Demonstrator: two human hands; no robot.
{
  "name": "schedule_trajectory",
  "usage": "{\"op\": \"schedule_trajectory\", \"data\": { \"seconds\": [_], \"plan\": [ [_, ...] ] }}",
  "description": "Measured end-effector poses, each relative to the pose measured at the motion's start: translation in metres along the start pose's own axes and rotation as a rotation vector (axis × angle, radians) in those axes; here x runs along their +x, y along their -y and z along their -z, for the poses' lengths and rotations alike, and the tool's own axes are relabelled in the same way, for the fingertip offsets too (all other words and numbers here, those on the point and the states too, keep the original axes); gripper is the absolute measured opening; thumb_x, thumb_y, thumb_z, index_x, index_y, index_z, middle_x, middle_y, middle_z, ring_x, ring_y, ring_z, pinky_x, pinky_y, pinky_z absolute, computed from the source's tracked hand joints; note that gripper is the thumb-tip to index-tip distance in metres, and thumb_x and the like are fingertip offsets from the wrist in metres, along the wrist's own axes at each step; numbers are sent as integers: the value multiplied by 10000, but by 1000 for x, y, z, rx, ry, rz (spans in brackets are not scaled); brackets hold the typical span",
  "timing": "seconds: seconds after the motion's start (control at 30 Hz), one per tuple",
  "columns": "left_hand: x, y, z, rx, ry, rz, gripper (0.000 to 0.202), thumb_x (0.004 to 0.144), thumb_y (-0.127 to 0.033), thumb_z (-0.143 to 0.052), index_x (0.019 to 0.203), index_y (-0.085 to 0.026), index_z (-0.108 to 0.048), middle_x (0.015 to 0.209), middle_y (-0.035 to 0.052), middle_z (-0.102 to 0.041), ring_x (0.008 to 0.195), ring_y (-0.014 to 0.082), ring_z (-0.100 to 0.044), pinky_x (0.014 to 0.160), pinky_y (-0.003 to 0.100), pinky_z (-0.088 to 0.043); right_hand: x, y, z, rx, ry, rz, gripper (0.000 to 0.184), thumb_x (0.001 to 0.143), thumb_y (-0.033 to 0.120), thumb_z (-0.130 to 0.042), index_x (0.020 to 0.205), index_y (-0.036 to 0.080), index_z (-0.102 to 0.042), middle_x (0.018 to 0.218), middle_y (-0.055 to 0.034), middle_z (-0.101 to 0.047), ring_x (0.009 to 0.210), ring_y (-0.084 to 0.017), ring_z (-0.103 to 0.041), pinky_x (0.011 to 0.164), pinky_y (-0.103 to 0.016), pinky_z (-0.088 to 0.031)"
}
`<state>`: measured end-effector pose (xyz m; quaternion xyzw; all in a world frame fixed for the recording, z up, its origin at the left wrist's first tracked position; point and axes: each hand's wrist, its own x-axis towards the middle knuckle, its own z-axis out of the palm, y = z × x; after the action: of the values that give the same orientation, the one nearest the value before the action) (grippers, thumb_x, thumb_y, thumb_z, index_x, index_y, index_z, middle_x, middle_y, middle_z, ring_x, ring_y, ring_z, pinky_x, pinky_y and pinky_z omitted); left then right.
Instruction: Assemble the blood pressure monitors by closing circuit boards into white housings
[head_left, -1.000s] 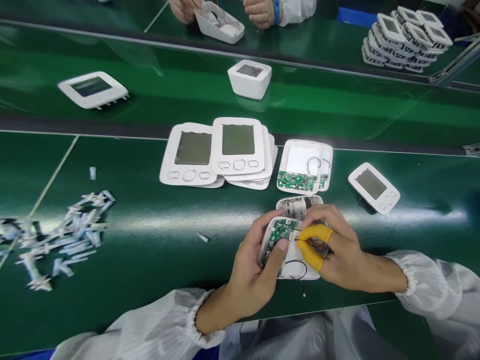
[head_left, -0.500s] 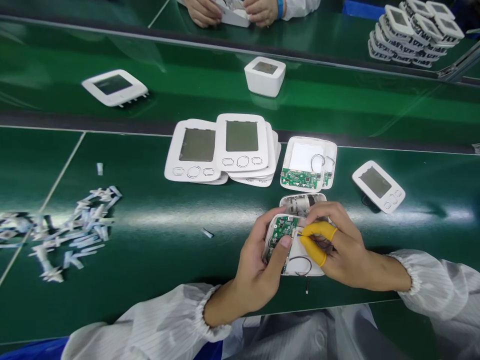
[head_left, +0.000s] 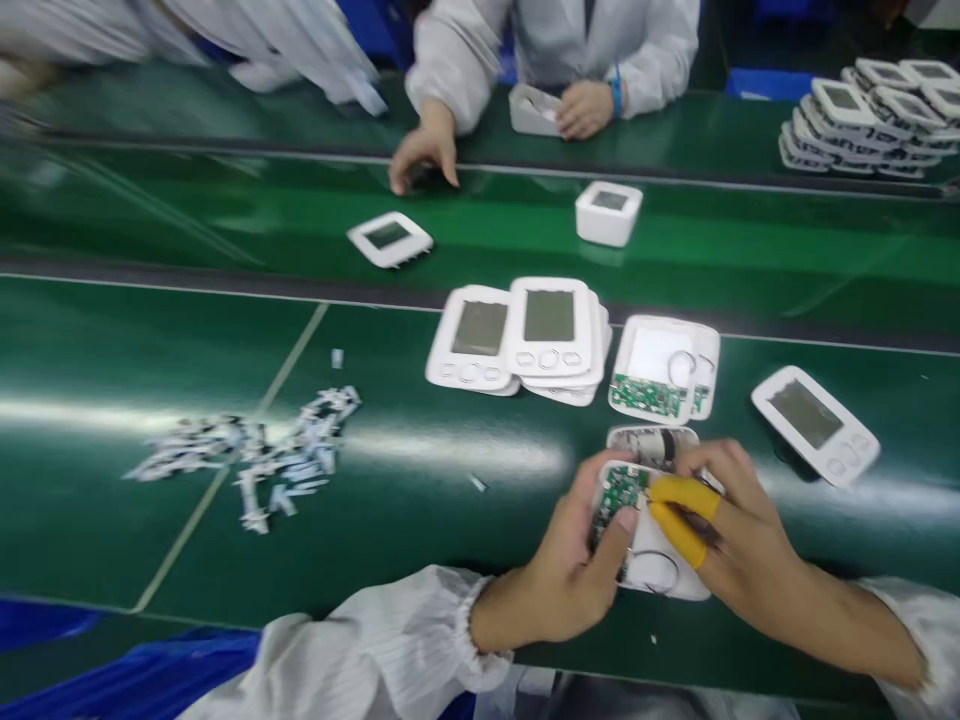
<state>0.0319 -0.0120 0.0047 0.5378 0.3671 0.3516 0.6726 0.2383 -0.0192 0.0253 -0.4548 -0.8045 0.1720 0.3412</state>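
My left hand [head_left: 574,565] grips a white plastic casing half [head_left: 656,560] by its left side, the thumb pressed on the green circuit board [head_left: 624,490]. My right hand [head_left: 739,540], with yellow finger cots on two fingers, is closed in a pinch at the board's right edge. A thin wire ran between those fingers half a second ago; now its tip is hidden by fingers and blur. A dark wire loop [head_left: 660,560] lies across the casing's white panel. Just behind stands another casing part [head_left: 649,440] with a metallic cylinder inside, partly covered by my right hand.
Stacked white display covers [head_left: 551,330] lie beyond my hands, beside casing halves with boards [head_left: 649,375]. A display unit [head_left: 817,425] is at right, small loose parts [head_left: 300,455] at left. On the belt are a display cover [head_left: 390,240], a boxy unit [head_left: 609,212] and a co-worker's reaching hand [head_left: 427,150].
The camera view has shifted, so the scene sits further right and lower. A co-worker's hand now reaches over the belt. Both my hands keep their hold at the casing and board.
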Motion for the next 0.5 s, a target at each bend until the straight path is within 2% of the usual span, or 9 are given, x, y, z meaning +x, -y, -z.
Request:
{"op": "schedule_trajectory", "data": {
  "seconds": [0.07,0.13,0.23,0.33,0.4,0.5],
  "plan": [
    [2,2,0,61,3,-109,388,1090,-400,-459,1424,-210,-410,1045,86,-624,795,172,-605,722,298,-549,-1,-5,-1,-8,-14,72,196,988,33,-541,1115,171,-599,1134,-94,-576,1024,-212,-545,833,-386,-446],
    [4,4,0,69,49,-166,387,1099,-405,-422,1428,-203,-399,1090,107,-597,894,195,-590,804,329,-540,2,-11,0,1,-30,146,195,999,53,-534,1141,166,-606,1128,-91,-591,1023,-196,-565,864,-366,-451],
    [5,8,1,72,75,-168,428,1097,-460,-399,1432,-194,-392,1058,105,-592,859,197,-568,795,341,-533,9,-17,4,-7,-44,218,151,1014,127,-553,1134,177,-630,1060,-76,-617,971,-178,-582,816,-307,-486],
    [2,16,-1,98,17,-114,492,1077,-521,-428,1448,-199,-422,1066,113,-612,868,214,-585,815,358,-536,14,-19,7,-30,-22,235,116,1014,177,-575,1104,195,-646,998,-65,-646,889,-171,-595,704,-275,-505],
    [-1,21,-1,105,-22,-78,519,1070,-544,-438,1469,-212,-432,1085,116,-622,893,225,-602,845,369,-539,14,-19,5,-28,-21,224,106,1008,173,-589,1091,204,-646,968,-59,-657,834,-168,-599,650,-269,-503],
    [-1,25,-1,108,-49,-74,532,1063,-558,-451,1470,-216,-445,1094,120,-638,925,237,-620,884,383,-539,11,-18,-3,22,-64,228,125,1006,137,-576,1095,196,-641,957,-69,-660,820,-172,-607,660,-274,-530]
  ]
}}
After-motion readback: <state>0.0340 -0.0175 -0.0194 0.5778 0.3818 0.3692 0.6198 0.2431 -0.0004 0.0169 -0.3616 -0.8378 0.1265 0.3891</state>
